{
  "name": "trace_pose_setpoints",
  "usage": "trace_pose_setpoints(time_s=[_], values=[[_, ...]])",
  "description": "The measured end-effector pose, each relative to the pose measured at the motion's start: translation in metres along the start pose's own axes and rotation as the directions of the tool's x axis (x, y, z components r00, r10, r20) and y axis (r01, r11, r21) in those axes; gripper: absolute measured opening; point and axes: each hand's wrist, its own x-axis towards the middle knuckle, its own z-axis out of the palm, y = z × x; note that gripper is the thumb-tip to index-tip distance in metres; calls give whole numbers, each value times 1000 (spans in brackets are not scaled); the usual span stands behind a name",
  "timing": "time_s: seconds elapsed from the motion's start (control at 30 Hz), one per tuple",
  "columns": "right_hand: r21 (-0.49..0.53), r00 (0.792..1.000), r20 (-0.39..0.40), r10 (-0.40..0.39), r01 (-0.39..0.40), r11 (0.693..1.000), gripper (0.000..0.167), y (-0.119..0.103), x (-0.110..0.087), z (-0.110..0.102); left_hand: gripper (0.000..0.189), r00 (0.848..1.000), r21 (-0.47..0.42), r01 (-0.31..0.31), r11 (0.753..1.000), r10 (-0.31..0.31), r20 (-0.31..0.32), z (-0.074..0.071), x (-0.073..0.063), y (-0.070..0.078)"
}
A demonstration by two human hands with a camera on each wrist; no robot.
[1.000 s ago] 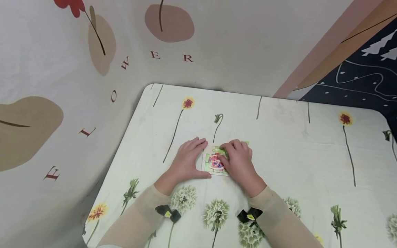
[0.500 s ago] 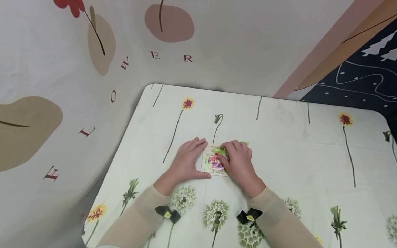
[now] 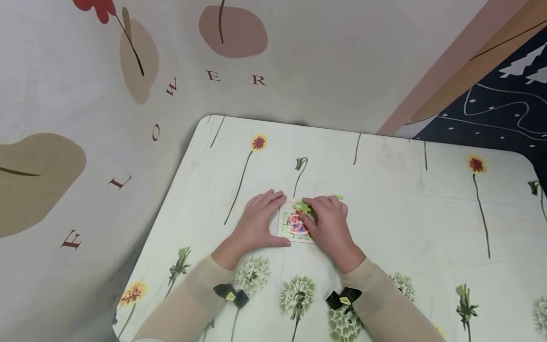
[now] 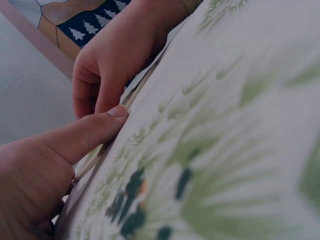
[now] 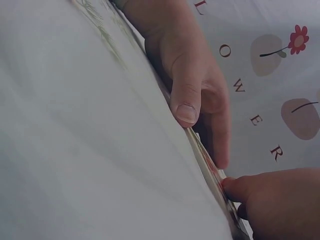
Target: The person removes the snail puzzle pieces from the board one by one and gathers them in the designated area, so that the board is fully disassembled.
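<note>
A small square jigsaw puzzle board (image 3: 280, 227) with a pale rim lies on the table, its picture in green, pink and purple. My left hand (image 3: 258, 222) spans the board's left side, thumb along the near edge and fingertips by the far left corner. Over the right part of the board, my right hand (image 3: 330, 222) pinches a bright green puzzle piece (image 3: 301, 207) between thumb and fingers. That hand hides the board's right side. In the left wrist view, the left thumb (image 4: 118, 112) touches the board's edge; the right wrist view shows the board edge-on.
A bit of green (image 3: 339, 196) shows just behind the right hand's knuckles. The table (image 3: 410, 209) has a white cloth printed with flowers. Behind it and to the left hangs a pale printed curtain (image 3: 316, 61), with a dark printed panel (image 3: 495, 111) at the right.
The right fingertips have shifted slightly towards me, and the green puzzle piece now shows more plainly at the top of the picture. The left hand keeps its place.
</note>
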Motion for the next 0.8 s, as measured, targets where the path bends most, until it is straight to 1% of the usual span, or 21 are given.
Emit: trace_pose_setpoints(time_s=[0.23, 0.33, 0.53, 0.7, 0.8], values=[[-27, 999, -12, -37, 37, 999, 35, 2, -1, -1, 121, 1000, -3, -3, 1000, 3, -4, -1, -1, 1], [-33, 999, -31, -42, 41, 999, 35, 4, -1, -3, 121, 1000, -8, 0, 1000, 0, -3, -1, -1, 1], [-14, 995, -77, -56, 55, 998, 37, 11, -3, -6, 121, 1000, -11, -2, 1000, 2, -6, 0, -1, 0], [-7, 996, -68, -57, 57, 998, 37, 17, -6, -6, 122, 1000, -12, -6, 1000, 6, -13, 1, -1, -1], [-5, 998, -54, -42, 42, 999, 37, 19, -7, -8, 122, 1000, -12, -12, 1000, 11, -17, 1, -1, -1]])
